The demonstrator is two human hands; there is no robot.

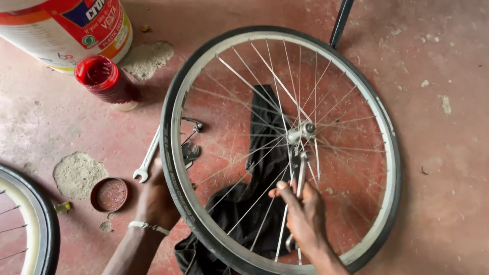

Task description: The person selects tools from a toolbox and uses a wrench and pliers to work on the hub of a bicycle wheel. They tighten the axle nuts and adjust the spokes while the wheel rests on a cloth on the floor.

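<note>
Bicycle wheel [175, 153] stands on the red floor [443, 168], tyre on the rim, over a black cloth [265, 153] lying under the spokes. Right hand [304, 211] reaches through the spokes, fingers closed round a spanner [300, 175] whose head sits at the hub [301, 131]. Left hand [155, 201] is wrapped over the tyre at the near-left edge, steadying it.

Progress, my read: wheel is off the bike and hub work is under way. Axle nuts look to be in place, so loosening or adjusting isn't finished. A second spanner [147, 160], a small metal part [191, 150], an open grease tin [109, 194] and a red jar [104, 79] lie on the floor to the left.

Can't make out: whether the spanner's head is seated on a nut, blocked by spokes. Bucket [66, 25] and a second wheel [30, 224] are cut off by the frame. Left fingertips are hidden behind the tyre.
</note>
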